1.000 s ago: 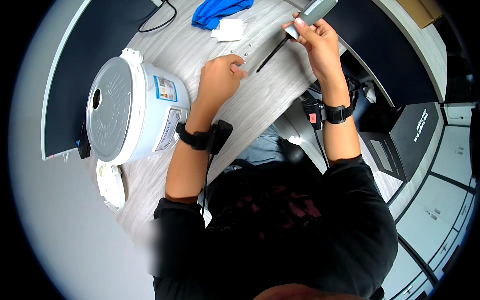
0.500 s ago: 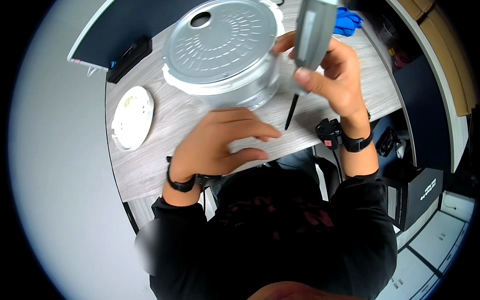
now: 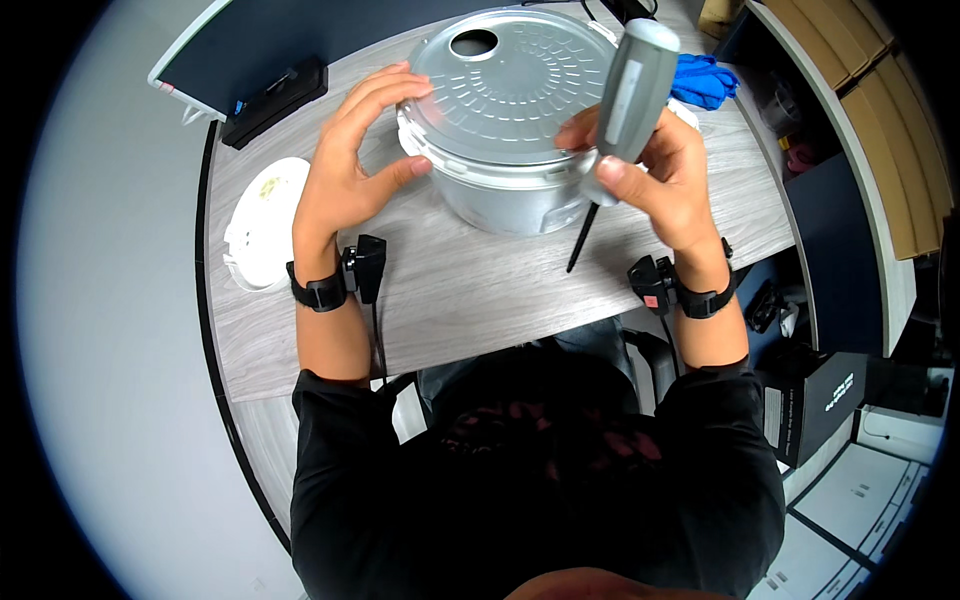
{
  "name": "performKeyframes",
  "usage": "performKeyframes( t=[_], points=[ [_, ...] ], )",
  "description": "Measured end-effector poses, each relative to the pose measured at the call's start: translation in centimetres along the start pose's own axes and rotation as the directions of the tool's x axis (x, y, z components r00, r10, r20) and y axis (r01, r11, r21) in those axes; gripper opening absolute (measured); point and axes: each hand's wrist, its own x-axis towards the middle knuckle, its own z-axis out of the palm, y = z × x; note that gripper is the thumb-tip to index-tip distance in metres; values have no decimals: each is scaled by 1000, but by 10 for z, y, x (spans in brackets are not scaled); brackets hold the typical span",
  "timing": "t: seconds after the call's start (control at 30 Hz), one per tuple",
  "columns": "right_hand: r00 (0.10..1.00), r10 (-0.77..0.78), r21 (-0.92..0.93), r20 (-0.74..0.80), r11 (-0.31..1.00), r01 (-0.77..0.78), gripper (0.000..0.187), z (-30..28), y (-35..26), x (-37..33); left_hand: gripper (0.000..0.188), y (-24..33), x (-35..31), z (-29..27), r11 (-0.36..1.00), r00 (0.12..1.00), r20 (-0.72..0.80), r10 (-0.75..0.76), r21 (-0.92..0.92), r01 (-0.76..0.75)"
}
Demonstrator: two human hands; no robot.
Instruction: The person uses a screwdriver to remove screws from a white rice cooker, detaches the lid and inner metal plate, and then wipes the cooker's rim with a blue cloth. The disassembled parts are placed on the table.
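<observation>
A round silver-grey drum (image 3: 500, 200) stands on the desk, topped by a flat metal lid (image 3: 540, 115) with an oval hole and rings of slots. My left hand (image 3: 345, 165) is at the drum's left rim, fingers spread, fingertips against the lid's edge and thumb lower at the side. Upright at the rim's right front is a grey-handled screwdriver (image 3: 632, 100). My right hand (image 3: 675, 185) is closed around its lower handle, and its fingertips reach the lid's edge. The black shaft points down in front of the drum, its tip clear of the drum wall.
On the left lies a white oval cover (image 3: 265, 230). Behind it are a black box-like object (image 3: 275, 105) and a dark screen (image 3: 250, 60). A blue cloth (image 3: 705, 80) rests at the back right, near a shelf with cardboard boxes (image 3: 900, 150). Both wrists carry black strapped devices (image 3: 650, 285).
My left hand has moved up and left from the front of the drum to its left rim. The drum sits farther right in view. The screwdriver stays in my right hand.
</observation>
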Motion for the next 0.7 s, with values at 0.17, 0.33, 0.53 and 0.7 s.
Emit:
performKeyframes(
  t=[0.17, 0.33, 0.53, 0.7],
  points=[
    [999, -43, -5, 15, 999, 43, 32, -38, 15, 8, 56, 16, 4, 3, 995, 997, 31, 75, 65, -77],
    [998, -15, -107, -58, 994, 9, 34, -56, 17, 23, 47, 36, 7, 21, 994, 995, -51, 87, 76, -83],
    [989, 5, -114, -149, 993, -22, 35, -65, -8, 32, 45, 50, 10, 44, 986, 984, -95, 153, 86, -145],
    [975, 40, 123, -221, 992, -12, 24, -35, -30, 52, 45, 54, 17, 64, 972, 970, -138, 200, 157, -178]
  ],
)
